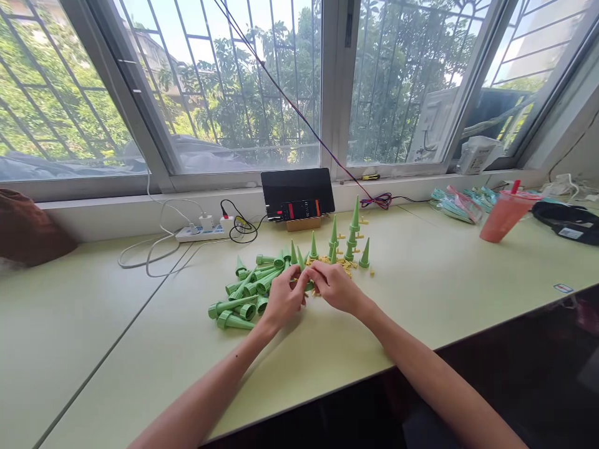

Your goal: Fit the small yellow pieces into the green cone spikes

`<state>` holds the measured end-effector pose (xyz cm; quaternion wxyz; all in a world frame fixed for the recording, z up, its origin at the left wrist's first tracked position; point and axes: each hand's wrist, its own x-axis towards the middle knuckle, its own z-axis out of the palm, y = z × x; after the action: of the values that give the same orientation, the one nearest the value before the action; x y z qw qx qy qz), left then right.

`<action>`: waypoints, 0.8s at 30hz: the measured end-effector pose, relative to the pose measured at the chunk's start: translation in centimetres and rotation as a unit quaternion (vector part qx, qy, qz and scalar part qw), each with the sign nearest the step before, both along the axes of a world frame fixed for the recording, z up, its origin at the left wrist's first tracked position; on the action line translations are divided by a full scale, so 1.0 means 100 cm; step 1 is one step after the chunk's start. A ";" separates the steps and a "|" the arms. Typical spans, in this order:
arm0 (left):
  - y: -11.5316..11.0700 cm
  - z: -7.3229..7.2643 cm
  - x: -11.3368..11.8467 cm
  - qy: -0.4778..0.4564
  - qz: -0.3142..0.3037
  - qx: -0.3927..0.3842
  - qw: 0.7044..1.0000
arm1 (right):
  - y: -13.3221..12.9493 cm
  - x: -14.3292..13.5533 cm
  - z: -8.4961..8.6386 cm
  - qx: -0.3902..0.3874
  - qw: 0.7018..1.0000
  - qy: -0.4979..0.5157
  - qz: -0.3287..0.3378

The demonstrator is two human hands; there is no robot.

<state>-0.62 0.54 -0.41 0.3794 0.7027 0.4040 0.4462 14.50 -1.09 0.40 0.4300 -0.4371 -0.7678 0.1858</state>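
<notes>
My left hand [284, 298] is closed on a green cone-shaped plant watering spike [301, 258], its pointed tip upward. Close against it, my right hand [337, 288] has its fingers pinched together at the spike; what they hold is hidden. A pile of loose green spikes [233, 320] lies to the left of my left hand. Beyond my hands are scattered small yellow pieces [347, 264]. Several spikes stand upright behind my right hand, among them a tall stack [354, 219] with yellow pieces sticking out sideways and a single spike [365, 254].
A tablet [298, 187] leans at the back, with a phone [302, 209] before it. A white power strip [201, 233] with cables lies at the back left. On the right are a red cup [505, 218], plastic packets [456, 204] and a black strap-like item [568, 221].
</notes>
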 end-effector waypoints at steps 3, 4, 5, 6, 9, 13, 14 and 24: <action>0.000 0.000 0.000 -0.001 0.001 -0.004 1.000 | 0.000 0.000 0.000 0.002 1.000 -0.001 0.000; 0.000 0.001 0.001 0.001 0.002 -0.005 1.000 | 0.000 0.000 0.000 0.002 1.000 -0.002 0.000; 0.000 0.001 0.001 0.004 0.002 -0.006 1.000 | 0.000 0.000 0.000 0.001 1.000 -0.003 0.000; 0.000 0.001 0.001 0.006 0.003 -0.005 1.000 | 0.000 0.000 0.000 0.001 1.000 -0.004 0.001; 0.000 0.001 0.001 0.014 0.004 -0.002 1.000 | 0.000 0.001 0.000 0.001 1.000 -0.006 0.003; 0.000 0.001 0.000 0.027 0.003 0.000 1.000 | 0.000 0.001 -0.001 -0.001 1.000 -0.007 0.003; 0.000 0.001 0.000 0.029 0.003 0.001 1.000 | 0.001 0.001 -0.001 -0.002 1.000 -0.009 0.004; 0.002 -0.001 0.000 0.031 -0.002 0.008 0.999 | 0.001 0.002 -0.001 -0.014 1.000 -0.013 0.010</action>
<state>-0.60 0.75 -0.55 0.3622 0.7195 0.4110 0.4268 14.66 -1.01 0.31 0.4119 -0.4374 -0.7752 0.1951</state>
